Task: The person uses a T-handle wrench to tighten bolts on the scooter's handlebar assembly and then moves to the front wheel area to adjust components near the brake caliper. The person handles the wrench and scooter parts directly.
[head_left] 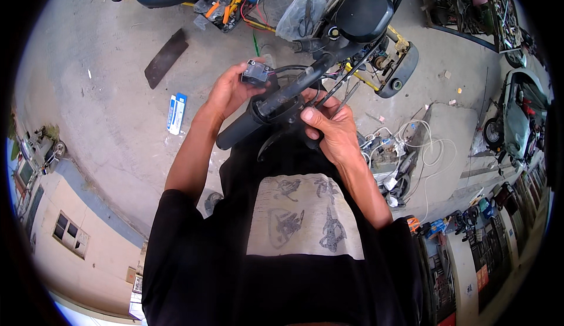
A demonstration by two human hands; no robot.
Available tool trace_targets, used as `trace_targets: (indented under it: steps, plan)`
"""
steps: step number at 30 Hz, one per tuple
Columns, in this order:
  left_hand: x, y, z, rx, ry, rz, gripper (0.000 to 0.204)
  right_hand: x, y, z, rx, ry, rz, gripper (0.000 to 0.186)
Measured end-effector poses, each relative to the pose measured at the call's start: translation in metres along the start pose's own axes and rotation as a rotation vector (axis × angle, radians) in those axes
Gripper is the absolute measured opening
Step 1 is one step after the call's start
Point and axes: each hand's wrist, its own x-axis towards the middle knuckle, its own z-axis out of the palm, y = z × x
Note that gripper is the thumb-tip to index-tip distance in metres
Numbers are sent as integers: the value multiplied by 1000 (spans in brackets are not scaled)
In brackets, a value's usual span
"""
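Note:
My left hand (pixel 232 91) holds a small dark switch housing (pixel 254 74) with wires running from it, left of the black handlebar tube (pixel 296 84). Below it lies the black rubber grip (pixel 238 132), angled down to the left, with a black brake lever (pixel 268 144) curving beneath. My right hand (pixel 326 120) is closed on the brake lever assembly beside the bar, thumb on top, near several cables (pixel 350 91); some of its fingers are hidden. A black round-cornered cover (pixel 363 13) sits at the top of the handlebar stem.
Around me are an open toolbox (pixel 223 10) with a blue meter, a plastic bag (pixel 295 14), a dark plate (pixel 166 57), a blue-and-white box (pixel 176 113) and coiled white cables (pixel 429 144). A parts tray (pixel 464 14) and parked scooters (pixel 517 117) stand to the right; a wall (pixel 82 220) is at left.

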Motion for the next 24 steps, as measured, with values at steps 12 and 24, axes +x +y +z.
trace_targets:
  steps: [12, 24]
  plan:
    - [0, -20, -1, -134, 6, -69, 59, 0, -4, 5, -137, 28, -20, 38]
    - [15, -60, -5, -229, -48, -66, 45, -1, -1, -4, -185, 71, -36, 37]
